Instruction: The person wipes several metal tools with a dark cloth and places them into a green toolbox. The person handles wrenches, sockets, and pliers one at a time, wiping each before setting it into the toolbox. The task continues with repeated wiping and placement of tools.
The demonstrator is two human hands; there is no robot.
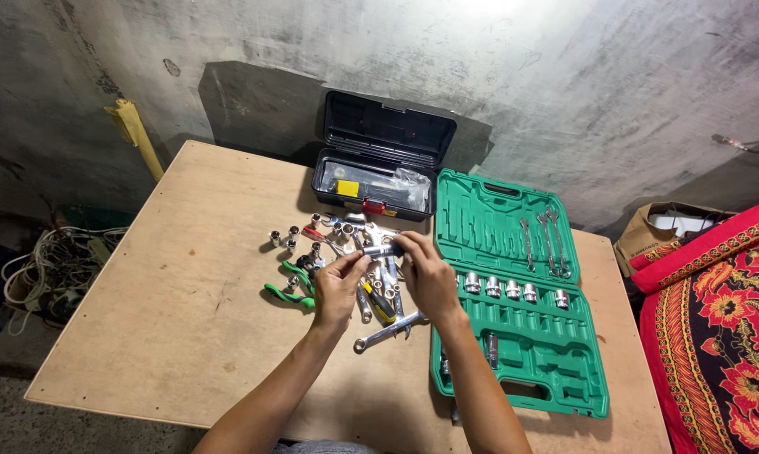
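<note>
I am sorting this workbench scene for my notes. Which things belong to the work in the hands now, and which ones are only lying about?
In hand:
- left hand and right hand, both holding a small metal socket piece
- loose sockets and wrenches under the hands

Lying about:
- green tool case, open
- black toolbox, open
- green-handled pliers
- tangled cables beside the table
- red patterned cloth

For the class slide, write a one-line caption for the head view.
Both hands, left and right, hold a small metal socket over loose tools beside an open green tool case.
</note>
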